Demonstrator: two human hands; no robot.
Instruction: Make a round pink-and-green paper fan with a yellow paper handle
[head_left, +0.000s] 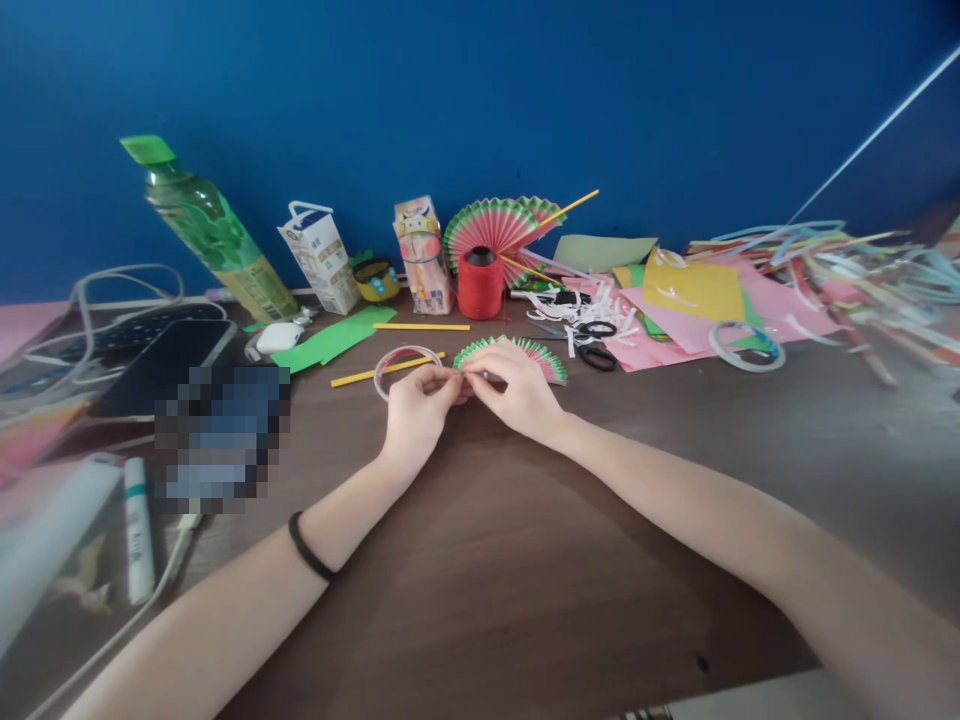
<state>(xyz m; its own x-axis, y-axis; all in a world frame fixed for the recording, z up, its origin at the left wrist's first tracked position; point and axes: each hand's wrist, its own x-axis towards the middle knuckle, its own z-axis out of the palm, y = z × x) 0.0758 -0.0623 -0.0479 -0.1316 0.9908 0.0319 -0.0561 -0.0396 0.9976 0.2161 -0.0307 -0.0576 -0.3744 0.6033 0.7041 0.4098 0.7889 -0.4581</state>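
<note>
My left hand and my right hand meet over the middle of the table, thumbs and fingertips pinched close together. Whatever sits between the fingertips is too small to make out. Just behind my right hand lies a small pleated paper fan, green-edged with a pink-red middle and partly covered by that hand. A roll of clear tape stands beside my left hand, over a yellow stick. Another yellow stick lies farther back.
Red thread spool, larger pleated fan, painted box, carton and green bottle line the wall. Black scissors, paper scraps and another tape roll lie right. Phones and a marker lie left.
</note>
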